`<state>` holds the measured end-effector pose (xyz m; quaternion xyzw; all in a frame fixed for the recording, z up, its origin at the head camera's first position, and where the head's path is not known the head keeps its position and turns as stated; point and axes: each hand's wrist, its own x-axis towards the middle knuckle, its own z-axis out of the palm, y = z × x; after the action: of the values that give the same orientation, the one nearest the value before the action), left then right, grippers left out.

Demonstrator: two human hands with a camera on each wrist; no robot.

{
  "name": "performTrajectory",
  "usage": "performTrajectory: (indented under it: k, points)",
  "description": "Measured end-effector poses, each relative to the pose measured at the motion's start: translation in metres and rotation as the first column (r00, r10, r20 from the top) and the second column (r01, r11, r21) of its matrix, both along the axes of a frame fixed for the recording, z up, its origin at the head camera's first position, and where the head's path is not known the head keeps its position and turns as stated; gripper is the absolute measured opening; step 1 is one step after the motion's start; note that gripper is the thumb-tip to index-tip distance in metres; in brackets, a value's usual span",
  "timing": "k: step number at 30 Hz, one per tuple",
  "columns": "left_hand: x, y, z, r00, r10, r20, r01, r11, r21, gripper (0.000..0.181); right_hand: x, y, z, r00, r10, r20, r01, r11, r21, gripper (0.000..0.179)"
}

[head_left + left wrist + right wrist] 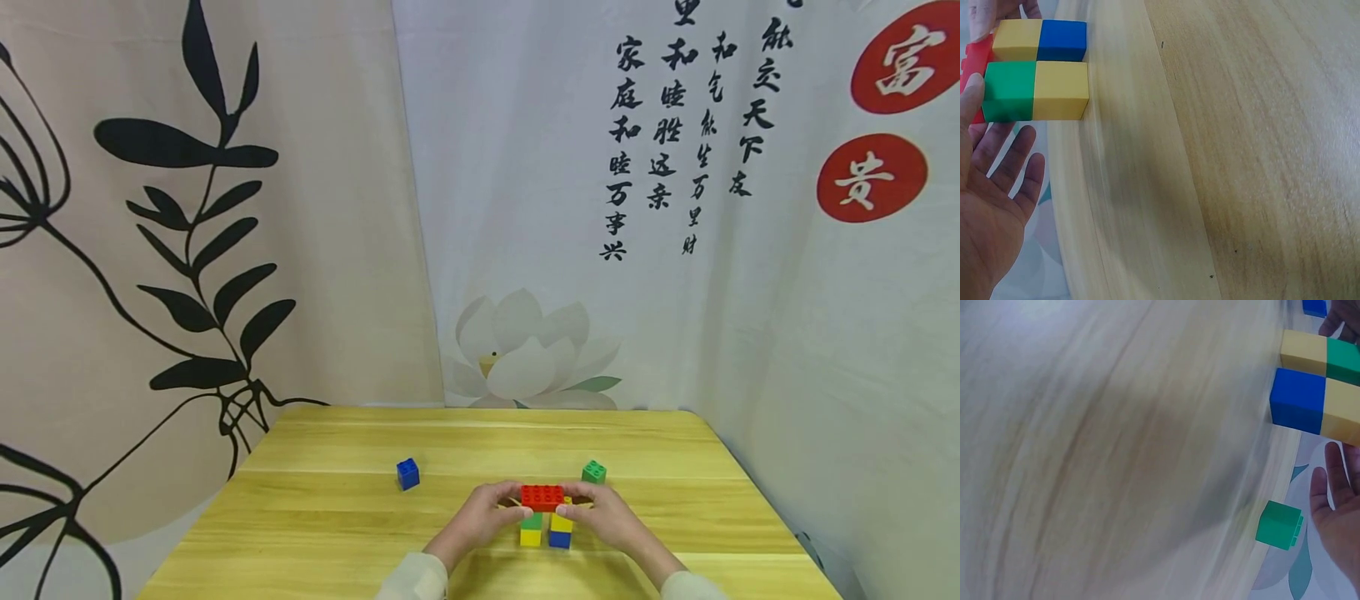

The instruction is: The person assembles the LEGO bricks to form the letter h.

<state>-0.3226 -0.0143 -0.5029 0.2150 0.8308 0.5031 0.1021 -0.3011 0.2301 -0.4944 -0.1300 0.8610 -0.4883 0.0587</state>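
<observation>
A red studded building brick lies level across the tops of two short stacks in the head view. The left stack is a green block over a yellow block; the right one is a yellow block over a blue block. My left hand pinches the red brick's left end between thumb and fingers. At its right end my right hand grips it, thumb in front near the upper yellow block. In the left wrist view the left hand's other fingers spread loosely beside the stacks.
A loose blue block lies farther back on the left of the wooden table. Behind the right hand sits a loose green block. A printed curtain hangs along the table's far edge.
</observation>
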Motion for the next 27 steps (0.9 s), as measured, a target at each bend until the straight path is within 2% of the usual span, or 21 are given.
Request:
performTrajectory:
  k: [8,16,27]
  points:
    - [0.0009,-0.0003,-0.0002,1.000,0.012,0.002,-0.012,1.000,0.002,0.032,0.0003,-0.0008,-0.0046,1.000,-0.018,-0.014,0.018,1.000,0.015,0.055]
    - [0.0007,0.0010,0.0000,1.000,0.019,0.004,-0.019,1.000,-0.007,0.032,0.0023,-0.0006,-0.0070,1.000,-0.020,-0.005,0.020,1.000,-0.016,0.057]
    - [0.0006,0.0002,0.0020,1.000,0.006,0.000,-0.006,1.000,-0.007,0.029,0.0019,-0.0042,-0.0029,0.998,-0.065,0.009,0.065,0.997,-0.051,0.058]
